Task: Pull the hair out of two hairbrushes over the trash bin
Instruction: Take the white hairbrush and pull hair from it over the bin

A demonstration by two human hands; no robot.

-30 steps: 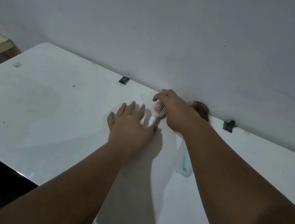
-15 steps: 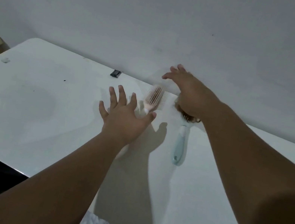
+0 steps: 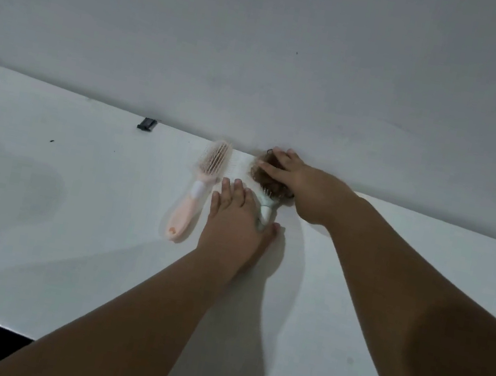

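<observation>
While both arms reach toward the wall at upper centre, contents run left to right. Small dark clip (image 3: 147, 124) at the white table's (image 3: 33, 233) back edge. Pink hairbrush (image 3: 197, 189) lies free, bristles up, smooth plastic handle toward lower left, oval head toward the wall; little hair visible in it. Left hand (image 3: 234, 222) just right of it, fingers extended and loosely laid over the pale blue brush's (image 3: 265, 211) handle, not clenched; whether it truly grips, cannot tell. Blue brush's long axis runs from the handle under the left hand up to its head near the wall. Right hand (image 3: 294, 179) sits on that head, fingertips pinched into a matted brown hair clump (image 3: 265, 177). Right hand is nearer the hair. Trash bin not in view.
</observation>
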